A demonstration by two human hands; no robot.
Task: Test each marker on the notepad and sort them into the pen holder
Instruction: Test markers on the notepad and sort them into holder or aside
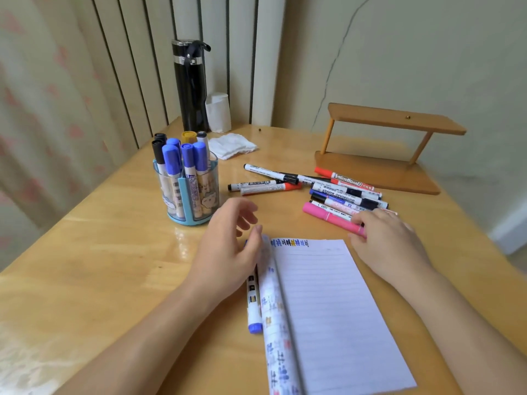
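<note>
A lined notepad (328, 309) lies open on the wooden table (114, 266), with short test marks in blue, yellow and black along its top edge. A blue-capped marker (253, 306) lies just left of the pad, its upper end hidden under my left hand (228, 249), whose fingers are relaxed and spread. My right hand (390, 243) pinches the near end of a pink marker (328, 216) at the front of a loose pile of markers (342, 192). The clear pen holder (196, 201) with a blue frame stands behind my left hand and holds several blue, black and yellow-capped markers.
A black flask (191, 86) and a white paper roll (218, 112) stand at the table's back edge. A crumpled tissue (232, 145) lies in front of them. A small wooden shelf (385, 155) sits at the back right, behind the pile.
</note>
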